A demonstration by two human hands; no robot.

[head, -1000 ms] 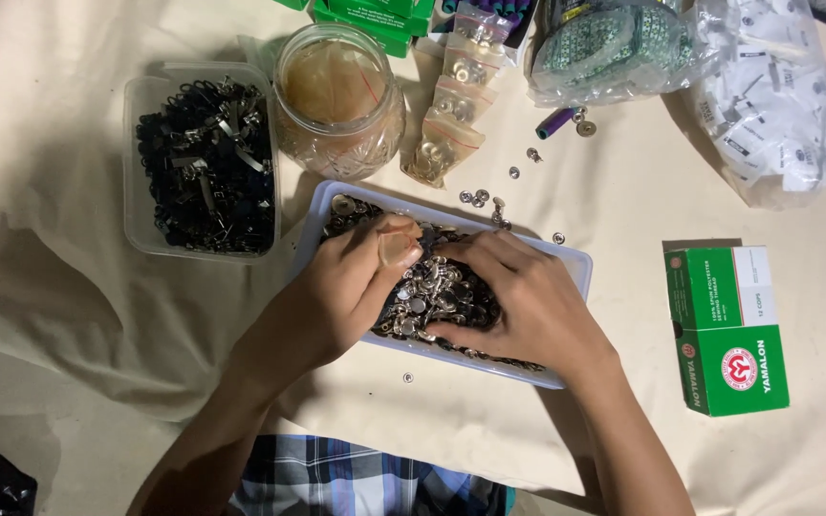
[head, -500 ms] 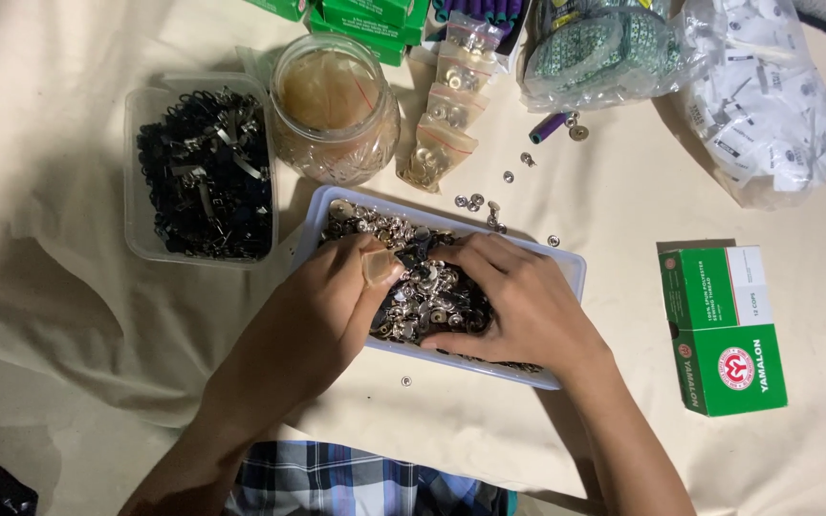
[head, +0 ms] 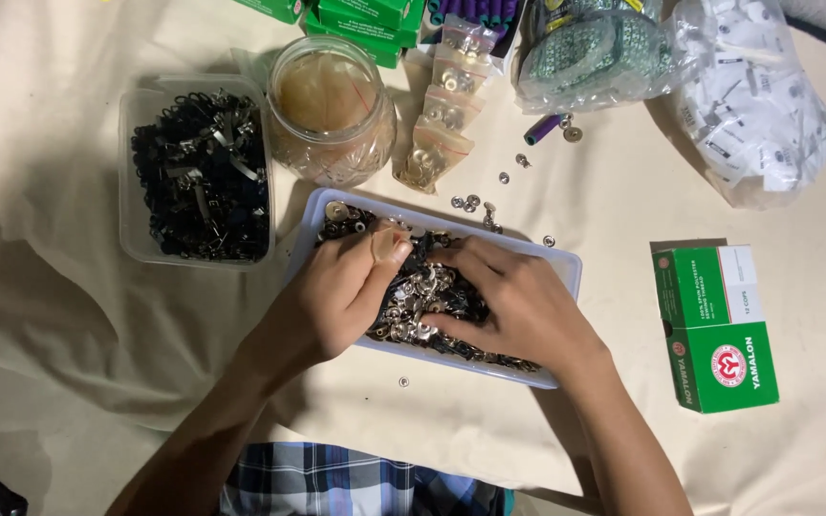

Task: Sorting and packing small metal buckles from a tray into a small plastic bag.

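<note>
A shallow pale-blue tray point(head: 566, 272) full of small metal snap fasteners point(head: 423, 296) sits mid-surface, close to the body so both hands can dig in. The left hand point(head: 341, 291) is curled, its grip narrow, apparently pinching a few pieces, though the fingers hide what. The right hand point(head: 518, 306) lies spread over the heap, corralling it. A tub of black clips point(head: 198, 177) and a glass jar point(head: 329, 110) stand just behind, within reach.

Bare cloth point(head: 69, 315) is lying open left of the shallow tray point(head: 566, 272). Behind it, a glass jar point(head: 330, 110) and black-clip tub point(head: 198, 177) are crowding; a green box point(head: 714, 330) is blocking right.
</note>
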